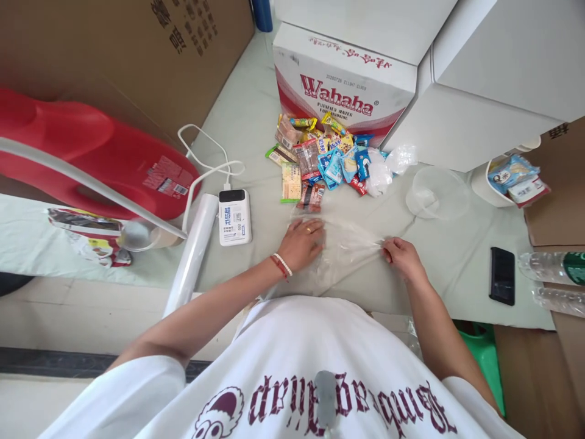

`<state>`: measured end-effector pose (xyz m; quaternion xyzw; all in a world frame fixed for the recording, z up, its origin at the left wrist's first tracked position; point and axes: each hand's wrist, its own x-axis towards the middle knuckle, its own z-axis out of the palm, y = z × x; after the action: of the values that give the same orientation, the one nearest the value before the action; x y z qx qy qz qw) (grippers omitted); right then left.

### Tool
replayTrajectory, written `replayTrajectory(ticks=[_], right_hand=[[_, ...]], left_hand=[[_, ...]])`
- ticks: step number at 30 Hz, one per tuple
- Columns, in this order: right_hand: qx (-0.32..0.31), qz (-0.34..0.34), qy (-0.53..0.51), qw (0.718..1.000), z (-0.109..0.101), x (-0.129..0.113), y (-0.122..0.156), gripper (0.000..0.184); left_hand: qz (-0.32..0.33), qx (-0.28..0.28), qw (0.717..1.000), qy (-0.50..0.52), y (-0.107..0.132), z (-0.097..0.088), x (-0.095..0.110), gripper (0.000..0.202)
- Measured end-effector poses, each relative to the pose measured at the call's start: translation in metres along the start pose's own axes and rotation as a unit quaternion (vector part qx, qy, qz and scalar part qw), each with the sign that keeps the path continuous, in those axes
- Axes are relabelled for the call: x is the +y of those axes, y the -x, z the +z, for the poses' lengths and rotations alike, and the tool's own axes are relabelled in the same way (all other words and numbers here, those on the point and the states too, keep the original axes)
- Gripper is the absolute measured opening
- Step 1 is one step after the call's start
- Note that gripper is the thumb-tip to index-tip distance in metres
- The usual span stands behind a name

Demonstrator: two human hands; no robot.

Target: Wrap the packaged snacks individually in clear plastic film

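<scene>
Near the surface's front edge, a clear plastic bag is covered by the loosely spread left hand, its corner pinched by the right hand; probably light, limp, slippery, best held by corners.

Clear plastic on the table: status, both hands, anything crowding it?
Left hand resting on clear plastic. Right hand pinching its corner, creases fanning from there. Snack packets close beyond far edge.

Head camera facing forward, down; tabletop near.
</scene>
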<state>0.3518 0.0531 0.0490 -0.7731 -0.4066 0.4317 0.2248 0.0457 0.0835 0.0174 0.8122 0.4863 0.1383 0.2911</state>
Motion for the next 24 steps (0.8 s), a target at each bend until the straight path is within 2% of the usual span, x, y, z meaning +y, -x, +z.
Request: replayTrajectory(ticks=[2, 3, 4, 5, 7, 9, 10, 11, 14, 16, 18, 20, 22, 24], right_hand=[[0.107, -0.079, 0.109, 0.985, -0.006, -0.004, 0.005, 0.022], [0.149, -0.146, 0.153, 0.966, -0.005, -0.010, 0.011, 0.021], [0.162, -0.225, 0.186, 0.943, 0.000, -0.017, 0.017, 0.022], [0.136, -0.312, 0.211, 0.916, 0.009, -0.026, 0.024, 0.022], [-0.004, -0.465, 0.259, 0.846, 0.030, -0.040, 0.033, 0.024], [-0.130, -0.530, 0.308, 0.779, 0.047, -0.042, 0.027, 0.029], [-0.152, -0.529, 0.327, 0.768, 0.049, -0.038, 0.018, 0.031], [-0.147, -0.512, 0.339, 0.775, 0.045, -0.032, 0.007, 0.032], [-0.047, -0.419, 0.324, 0.847, 0.009, -0.015, -0.033, 0.031], [0.044, -0.350, 0.313, 0.882, -0.015, -0.023, -0.049, 0.032], [0.110, -0.317, 0.317, 0.887, -0.016, -0.052, -0.054, 0.034], [0.119, -0.333, 0.329, 0.876, 0.013, -0.094, -0.053, 0.035], [0.097, -0.334, 0.365, 0.864, 0.061, -0.138, -0.054, 0.036], [0.087, -0.322, 0.406, 0.851, 0.108, -0.172, -0.063, 0.042]], left_hand=[[0.015, -0.018, 0.999, -0.034, 0.009, 0.004, 0.002, 0.054], [0.018, -0.030, 0.998, -0.053, 0.014, 0.005, 0.005, 0.066], [0.020, -0.043, 0.996, -0.075, 0.018, 0.006, 0.008, 0.077], [0.022, -0.056, 0.994, -0.094, 0.021, 0.007, 0.011, 0.085], [0.035, -0.075, 0.990, -0.115, 0.024, 0.008, 0.014, 0.096], [0.054, -0.085, 0.988, -0.121, 0.028, 0.009, 0.012, 0.102], [0.058, -0.086, 0.987, -0.122, 0.030, 0.009, 0.008, 0.104], [0.055, -0.083, 0.987, -0.123, 0.034, 0.009, 0.004, 0.107], [0.024, -0.073, 0.989, -0.124, 0.048, 0.007, -0.012, 0.117], [0.011, -0.070, 0.990, -0.124, 0.056, 0.005, -0.019, 0.122], [0.010, -0.072, 0.989, -0.125, 0.060, 0.005, -0.020, 0.123], [0.010, -0.074, 0.989, -0.126, 0.060, 0.005, -0.019, 0.120], [0.011, -0.076, 0.989, -0.125, 0.059, 0.005, -0.016, 0.116], [0.017, -0.072, 0.990, -0.121, 0.057, 0.004, -0.014, 0.113]])
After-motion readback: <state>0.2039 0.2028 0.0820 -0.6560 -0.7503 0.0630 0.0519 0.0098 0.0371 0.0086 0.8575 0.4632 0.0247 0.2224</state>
